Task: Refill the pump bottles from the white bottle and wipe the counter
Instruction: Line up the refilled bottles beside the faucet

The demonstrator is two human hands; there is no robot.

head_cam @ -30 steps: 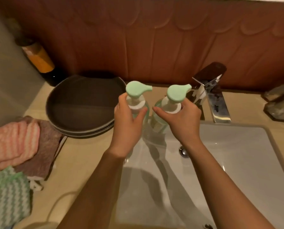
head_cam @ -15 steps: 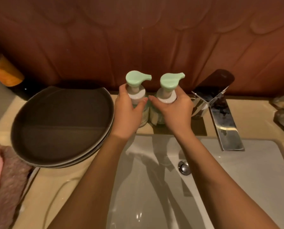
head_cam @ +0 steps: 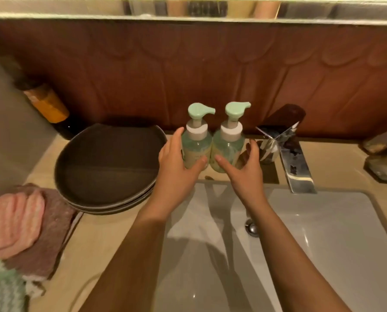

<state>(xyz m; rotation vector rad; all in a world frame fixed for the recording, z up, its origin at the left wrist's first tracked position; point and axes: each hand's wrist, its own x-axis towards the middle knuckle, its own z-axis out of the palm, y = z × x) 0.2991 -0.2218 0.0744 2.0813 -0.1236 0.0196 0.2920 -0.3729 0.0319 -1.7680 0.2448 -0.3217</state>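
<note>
Two clear pump bottles with mint-green pump heads stand upright side by side on the beige counter [head_cam: 111, 233], behind the sink. My left hand [head_cam: 176, 167] lies against the left pump bottle [head_cam: 195, 147], fingers straight along its left side and thumb at its front. My right hand [head_cam: 244, 170] is spread around the right pump bottle [head_cam: 229, 147], thumb at the front low part and fingers a little off its right side. Neither hand lifts a bottle. No white bottle is in view.
A stack of dark plates [head_cam: 107, 167] sits left of the bottles. The chrome faucet [head_cam: 287, 152] stands right of them, over the white sink basin [head_cam: 323, 244]. Pink, brown [head_cam: 50, 233] and green cloths lie at the left edge. An orange bottle [head_cam: 46, 104] stands back left, stones [head_cam: 381, 154] far right.
The bottles, held up by their necks a second ago, were set down on the counter at the back. Both hands slid down to the bottles' bodies and their fingers loosened.
</note>
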